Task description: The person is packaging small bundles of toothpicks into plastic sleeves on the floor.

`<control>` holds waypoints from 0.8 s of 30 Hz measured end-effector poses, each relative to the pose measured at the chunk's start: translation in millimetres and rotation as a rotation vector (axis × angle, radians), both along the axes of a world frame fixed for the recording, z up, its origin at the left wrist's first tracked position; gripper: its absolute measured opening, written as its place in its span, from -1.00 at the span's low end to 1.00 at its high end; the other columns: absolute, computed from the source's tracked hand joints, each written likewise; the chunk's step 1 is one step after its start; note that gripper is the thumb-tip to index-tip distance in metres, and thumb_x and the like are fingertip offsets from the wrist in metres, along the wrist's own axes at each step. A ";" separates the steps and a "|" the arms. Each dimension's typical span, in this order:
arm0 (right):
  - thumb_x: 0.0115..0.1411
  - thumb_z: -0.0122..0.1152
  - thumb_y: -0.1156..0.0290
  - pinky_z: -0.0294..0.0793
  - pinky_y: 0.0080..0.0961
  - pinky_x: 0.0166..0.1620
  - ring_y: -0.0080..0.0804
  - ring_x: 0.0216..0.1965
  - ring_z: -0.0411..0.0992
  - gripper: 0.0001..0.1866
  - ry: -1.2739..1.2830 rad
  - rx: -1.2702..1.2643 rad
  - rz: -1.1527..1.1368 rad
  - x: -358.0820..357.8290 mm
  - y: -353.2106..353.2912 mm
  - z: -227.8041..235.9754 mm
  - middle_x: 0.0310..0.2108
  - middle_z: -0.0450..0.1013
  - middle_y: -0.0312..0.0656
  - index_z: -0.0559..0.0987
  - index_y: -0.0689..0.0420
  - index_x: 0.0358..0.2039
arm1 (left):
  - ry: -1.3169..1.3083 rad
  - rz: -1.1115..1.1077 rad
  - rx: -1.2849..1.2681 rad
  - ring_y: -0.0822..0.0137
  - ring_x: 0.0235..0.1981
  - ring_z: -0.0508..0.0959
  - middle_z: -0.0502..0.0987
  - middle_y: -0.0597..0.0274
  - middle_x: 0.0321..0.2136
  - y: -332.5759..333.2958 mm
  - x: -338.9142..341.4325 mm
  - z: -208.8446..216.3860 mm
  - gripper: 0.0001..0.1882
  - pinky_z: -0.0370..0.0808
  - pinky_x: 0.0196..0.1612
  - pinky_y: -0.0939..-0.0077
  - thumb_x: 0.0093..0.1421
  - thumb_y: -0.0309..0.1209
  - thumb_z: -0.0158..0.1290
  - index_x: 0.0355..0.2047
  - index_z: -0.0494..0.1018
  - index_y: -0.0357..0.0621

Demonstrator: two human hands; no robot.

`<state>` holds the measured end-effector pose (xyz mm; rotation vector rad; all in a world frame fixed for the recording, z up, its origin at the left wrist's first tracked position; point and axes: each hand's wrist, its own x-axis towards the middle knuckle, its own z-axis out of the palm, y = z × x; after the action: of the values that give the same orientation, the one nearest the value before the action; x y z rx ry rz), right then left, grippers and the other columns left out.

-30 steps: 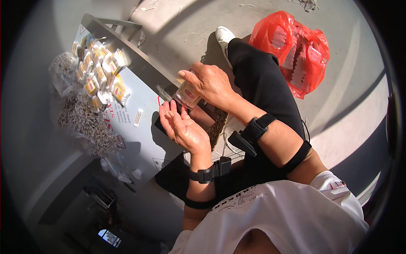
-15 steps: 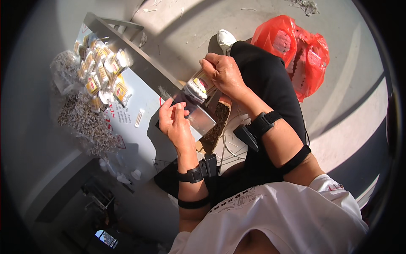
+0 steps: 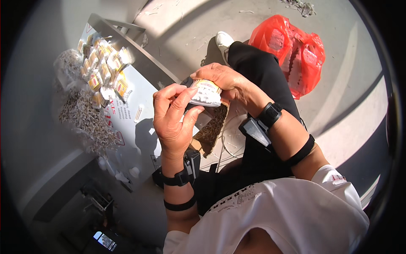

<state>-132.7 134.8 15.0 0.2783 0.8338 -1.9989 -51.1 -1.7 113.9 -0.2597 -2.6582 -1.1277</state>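
Note:
A small pack of cotton swabs [image 3: 206,94], white tips toward me and a yellow label on top, is held over the table's edge. My right hand [image 3: 226,79] is wrapped around its far right side. From the left, my left hand [image 3: 172,116] meets the pack with index fingertip and thumb, its fingers curled. Part of the pack's underside is hidden. On the table to the left lies a heap of similar packs [image 3: 103,70], with a loose bundle of swabs [image 3: 138,113] beside it.
A clear bag of loose swabs [image 3: 84,114] lies at the table's left. Below my hands stands an open cardboard box [image 3: 215,131] with a dark inside. A red plastic bag [image 3: 306,59] sits on the floor at right. Stray swabs dot the floor near a white shoe [image 3: 224,41].
My right hand has turned and come lower, bringing the pack's white tips toward me. My left hand has risen to touch the pack; the clear plastic sleeve near it no longer shows plainly.

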 end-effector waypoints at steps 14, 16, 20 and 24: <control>0.22 0.14 0.33 0.31 -0.69 -0.64 -0.68 -0.63 0.39 -0.75 0.355 -0.093 0.315 31.3 -18.4 -16.9 -0.60 0.46 -0.36 0.63 0.26 -0.43 | 0.107 -0.298 -0.209 0.23 -0.43 0.41 0.40 0.23 -0.51 -9.7 19.7 19.4 -0.72 0.42 -0.43 0.45 -0.21 -0.70 0.22 -0.42 0.54 -0.17; 0.20 0.19 0.31 0.22 -0.70 -0.74 -0.65 -0.72 0.33 -0.75 0.239 -0.088 0.335 37.0 -19.3 -10.2 -0.65 0.43 -0.33 0.57 0.21 -0.52 | 0.114 -0.297 -0.262 0.25 -0.45 0.39 0.40 0.25 -0.50 -12.3 27.4 17.5 -0.74 0.36 -0.44 0.43 -0.18 -0.65 0.27 -0.42 0.52 -0.20; 0.21 0.23 0.21 0.19 -0.70 -0.79 -0.62 -0.79 0.27 -0.68 0.251 -0.035 0.427 35.3 -20.1 3.8 -0.70 0.41 -0.31 0.56 0.17 -0.56 | 0.063 -0.297 -0.255 0.14 -0.45 0.37 0.37 0.11 -0.47 -17.1 39.4 17.7 -0.77 0.35 -0.42 0.31 -0.03 -0.68 0.15 -0.36 0.39 -0.24; 0.34 0.05 0.08 0.32 -0.70 -0.58 -0.69 -0.59 0.34 -0.58 0.632 0.238 0.269 35.6 -13.9 13.4 -0.50 0.46 -0.36 0.65 0.20 -0.20 | 0.006 -0.116 -0.201 0.03 -0.38 0.38 0.33 0.06 -0.43 -33.8 51.8 4.0 -0.80 0.38 -0.33 0.20 0.03 -0.67 0.09 -0.37 0.31 -0.24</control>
<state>-97.1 120.9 28.5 -0.3415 1.4257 -1.7403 0.7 -35.6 117.8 -0.4580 -2.7846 -0.8885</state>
